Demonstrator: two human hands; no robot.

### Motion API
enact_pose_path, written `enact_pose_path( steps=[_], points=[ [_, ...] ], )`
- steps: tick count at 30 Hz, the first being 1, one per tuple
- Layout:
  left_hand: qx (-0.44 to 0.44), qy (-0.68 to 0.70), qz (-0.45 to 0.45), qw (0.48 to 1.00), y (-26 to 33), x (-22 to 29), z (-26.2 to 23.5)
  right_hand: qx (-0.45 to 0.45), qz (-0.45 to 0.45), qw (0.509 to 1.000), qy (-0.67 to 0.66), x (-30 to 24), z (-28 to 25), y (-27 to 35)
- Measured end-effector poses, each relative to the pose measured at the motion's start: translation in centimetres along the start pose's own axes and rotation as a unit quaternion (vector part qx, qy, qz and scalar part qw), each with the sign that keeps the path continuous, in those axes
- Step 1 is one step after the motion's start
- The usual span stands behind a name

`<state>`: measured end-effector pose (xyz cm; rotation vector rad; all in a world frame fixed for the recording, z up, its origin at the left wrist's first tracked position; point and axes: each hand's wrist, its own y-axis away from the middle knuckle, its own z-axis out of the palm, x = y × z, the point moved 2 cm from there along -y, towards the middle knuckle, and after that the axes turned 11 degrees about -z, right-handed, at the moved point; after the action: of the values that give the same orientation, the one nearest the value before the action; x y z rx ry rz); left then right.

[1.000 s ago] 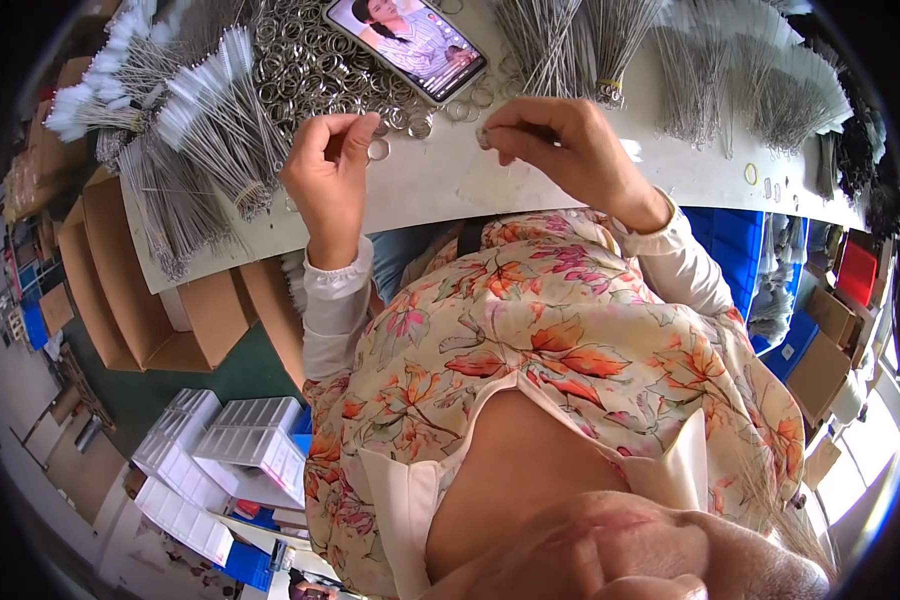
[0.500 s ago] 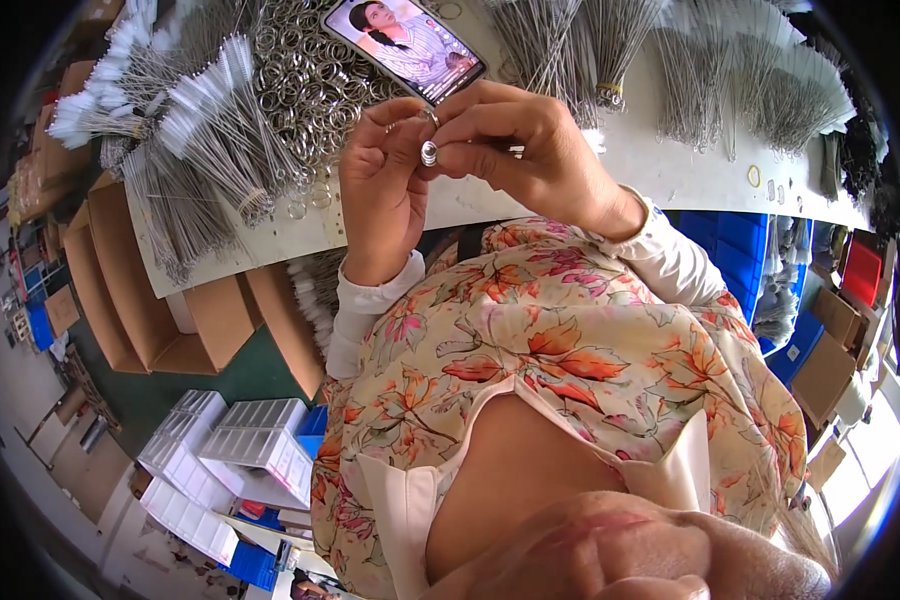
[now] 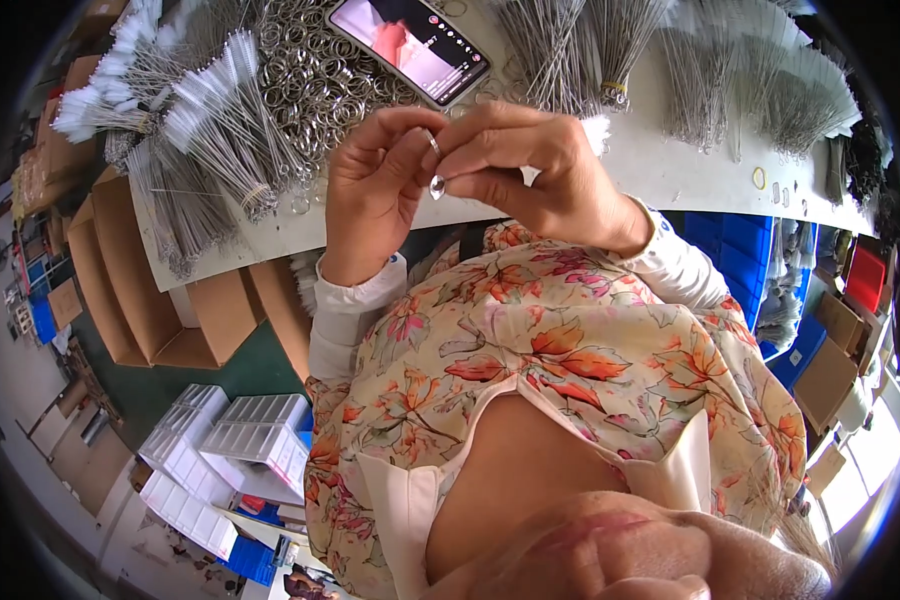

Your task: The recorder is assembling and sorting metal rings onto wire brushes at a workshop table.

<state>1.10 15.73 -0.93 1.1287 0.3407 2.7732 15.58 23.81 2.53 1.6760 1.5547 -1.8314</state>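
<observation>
A small metal ring (image 3: pixel 434 143) sits between the fingertips of both hands, held up in front of the chest just over the near edge of the white desk (image 3: pixel 670 165). The left hand (image 3: pixel 370 190) pinches it from the left with thumb and forefinger, the other fingers curled. The right hand (image 3: pixel 530 165) pinches from the right, and a thin wire brush (image 3: pixel 560 150) with a white tuft at its far end runs through that grip; its small looped tip hangs just below the ring, though whether the two are already joined is too small to tell.

Behind the hands on the desk lies a loose heap of metal rings (image 3: pixel 320 80). Just beyond it a phone (image 3: pixel 410 45) lies face up with its screen lit. To the left are bundles of white-tipped brushes (image 3: pixel 210 120) fanned across the desk, and to the right more bundles of wire brushes (image 3: pixel 710 70). Under the desk on the left stand open cardboard boxes (image 3: pixel 140 290), and white compartment trays (image 3: pixel 220 450) lie on the floor
</observation>
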Motion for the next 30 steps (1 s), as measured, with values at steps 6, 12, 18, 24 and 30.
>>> enact_pose_path(
  steps=[6,12,18,24,30],
  points=[
    [0.056,-0.082,0.084,0.992,0.3,-0.7,0.7,0.025,0.024,0.997,-0.072,0.1,0.2,0.4],
    [0.1,-0.49,0.337,0.797,0.0,0.7,1.6,0.027,0.098,0.99,-0.099,0.8,0.1,1.0],
    [-0.014,-0.038,-0.031,0.999,0.5,0.3,-0.1,0.004,-0.106,0.99,0.097,-0.1,0.3,0.9],
    [-0.007,-0.148,-0.037,0.988,1.0,1.7,0.6,-0.095,-0.247,0.914,0.307,-0.4,-0.1,1.1],
    [0.083,-0.372,0.056,0.923,2.0,2.4,1.7,-0.113,-0.243,0.903,0.335,0.2,0.5,1.0]
  ],
)
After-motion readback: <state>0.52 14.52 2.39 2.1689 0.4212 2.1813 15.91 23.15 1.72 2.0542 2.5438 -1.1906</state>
